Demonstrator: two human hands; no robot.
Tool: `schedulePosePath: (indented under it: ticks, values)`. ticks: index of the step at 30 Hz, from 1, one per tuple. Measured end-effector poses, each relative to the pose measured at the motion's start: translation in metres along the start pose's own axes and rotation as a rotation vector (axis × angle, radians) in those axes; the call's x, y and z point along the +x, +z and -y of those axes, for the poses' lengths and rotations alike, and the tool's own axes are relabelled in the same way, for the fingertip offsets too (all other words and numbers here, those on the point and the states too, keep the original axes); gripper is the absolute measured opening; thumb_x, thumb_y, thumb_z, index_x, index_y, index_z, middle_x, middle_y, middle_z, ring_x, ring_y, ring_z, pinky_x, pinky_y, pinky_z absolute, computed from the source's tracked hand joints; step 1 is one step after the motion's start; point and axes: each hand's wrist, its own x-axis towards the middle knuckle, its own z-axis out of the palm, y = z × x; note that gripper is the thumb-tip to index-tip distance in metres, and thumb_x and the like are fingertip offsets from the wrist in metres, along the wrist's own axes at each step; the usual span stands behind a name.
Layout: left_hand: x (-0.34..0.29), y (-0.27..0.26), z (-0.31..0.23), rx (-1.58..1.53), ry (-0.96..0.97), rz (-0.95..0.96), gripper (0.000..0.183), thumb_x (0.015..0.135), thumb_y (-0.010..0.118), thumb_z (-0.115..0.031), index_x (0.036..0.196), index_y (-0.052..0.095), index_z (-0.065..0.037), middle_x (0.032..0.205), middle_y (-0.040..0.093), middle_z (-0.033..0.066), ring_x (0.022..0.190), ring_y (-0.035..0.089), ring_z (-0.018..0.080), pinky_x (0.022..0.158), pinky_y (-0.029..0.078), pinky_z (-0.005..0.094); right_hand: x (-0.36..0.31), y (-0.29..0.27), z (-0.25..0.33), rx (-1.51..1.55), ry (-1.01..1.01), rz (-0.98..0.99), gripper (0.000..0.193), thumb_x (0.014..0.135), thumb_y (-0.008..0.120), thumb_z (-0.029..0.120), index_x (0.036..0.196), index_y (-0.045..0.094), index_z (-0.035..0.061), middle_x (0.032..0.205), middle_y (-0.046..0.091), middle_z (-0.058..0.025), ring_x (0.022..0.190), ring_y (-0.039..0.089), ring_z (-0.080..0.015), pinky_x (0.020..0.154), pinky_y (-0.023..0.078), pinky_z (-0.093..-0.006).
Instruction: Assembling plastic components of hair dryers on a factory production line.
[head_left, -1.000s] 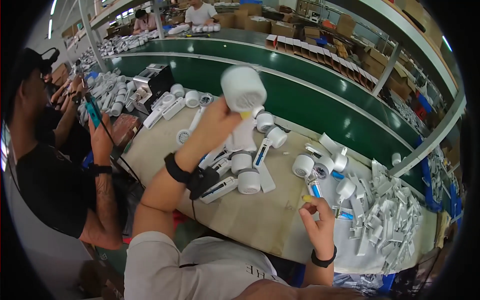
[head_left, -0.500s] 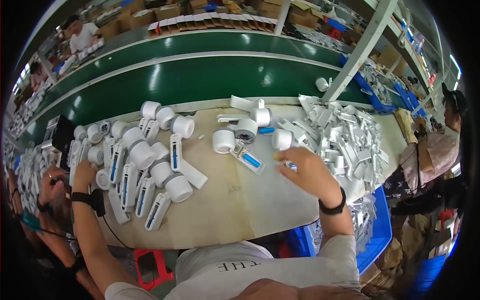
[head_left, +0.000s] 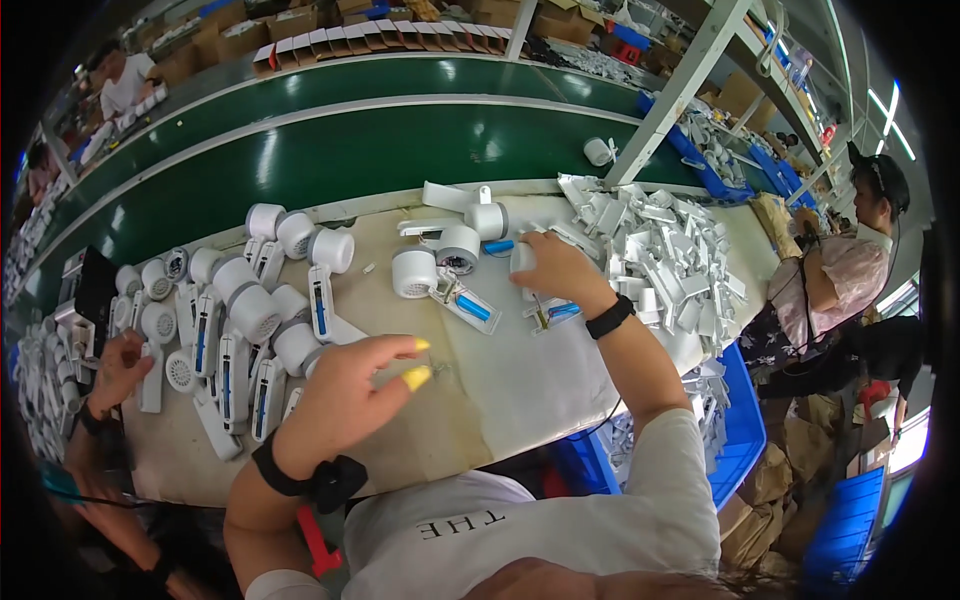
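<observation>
Above the front middle of the bench my left hand (head_left: 345, 405) is open, thumb and forefinger apart with yellow covers on their tips, holding nothing. My right hand (head_left: 562, 272) closes round a white cylindrical housing (head_left: 520, 262), mostly hidden by the fingers. Just below that hand lies an open handle piece with a blue battery (head_left: 562, 310) and thin wires. To its left, another open white handle with a blue battery (head_left: 472, 306) joins white round heads (head_left: 414, 274) with grey rings. A loose blue battery (head_left: 498, 246) lies beside them.
Assembled white heads and handles (head_left: 250, 310) crowd the bench's left, near a co-worker's hand (head_left: 122, 368). White plastic shells (head_left: 650, 255) are heaped right; a blue crate (head_left: 745, 425) stands below. Behind runs a green conveyor (head_left: 350, 155); a post (head_left: 675, 95) rises right. Another person (head_left: 840, 265) stands right.
My left hand has come from the parts at the left to the front middle. My right hand has moved up onto the white housing and closed round it. The view has shifted slightly.
</observation>
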Motion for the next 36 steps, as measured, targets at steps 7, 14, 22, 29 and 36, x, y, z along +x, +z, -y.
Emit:
schedulePosePath:
  ticks: [7,14,22,29,36]
  values:
    - [0.049,0.058,0.026,-0.033,0.288,-0.253,0.063,0.071,0.068,-0.016,0.123,0.039,0.003,0.114,0.053,0.0199,0.098,0.054,0.0294,0.083,0.042,0.0346,-0.026,-0.042,0.021,0.585,-0.163,-0.410,0.059,0.069,0.069,0.017,0.120,0.045,0.0027,0.108,0.052,-0.0127,0.090,0.057,-0.0216,0.075,0.047,-0.0304]
    - [0.061,0.076,0.024,0.126,0.434,-0.495,0.071,0.070,0.069,-0.015,0.126,0.029,0.003,0.116,0.049,0.0199,0.106,0.047,0.0300,0.092,0.037,0.0398,-0.053,-0.035,0.074,1.322,-0.357,-0.344,0.059,0.073,0.065,0.007,0.124,0.036,0.0059,0.110,0.051,-0.0061,0.099,0.052,-0.0148,0.081,0.045,-0.0279]
    - [0.045,0.067,0.047,-1.439,-0.192,-0.206,0.040,0.089,0.033,-0.037,0.104,0.048,-0.003,0.084,0.060,0.0128,0.070,0.060,0.0237,0.064,0.051,0.0376,-0.035,0.021,0.050,1.951,-0.353,0.323,0.072,0.067,0.070,0.008,0.130,0.035,0.0079,0.116,0.050,-0.0092,0.107,0.052,-0.0226,0.088,0.045,-0.0383]
    - [0.042,0.065,0.051,-1.307,-0.144,0.090,0.028,0.089,0.047,-0.023,0.109,0.040,-0.006,0.086,0.056,0.0103,0.067,0.057,0.0206,0.060,0.049,0.0322,-0.038,0.027,0.043,1.814,-0.505,0.093,0.085,0.058,0.076,0.012,0.131,0.033,0.0063,0.117,0.049,-0.0088,0.109,0.050,-0.0234,0.094,0.039,-0.0345]
    - [0.031,0.073,0.046,-1.027,0.004,0.052,0.046,0.086,0.052,-0.018,0.123,0.030,-0.005,0.097,0.051,0.0086,0.074,0.057,0.0194,0.066,0.047,0.0324,-0.037,0.028,0.039,1.859,-0.450,0.102,0.085,0.059,0.075,0.011,0.132,0.032,0.0055,0.117,0.049,-0.0094,0.106,0.051,-0.0237,0.085,0.047,-0.0353]
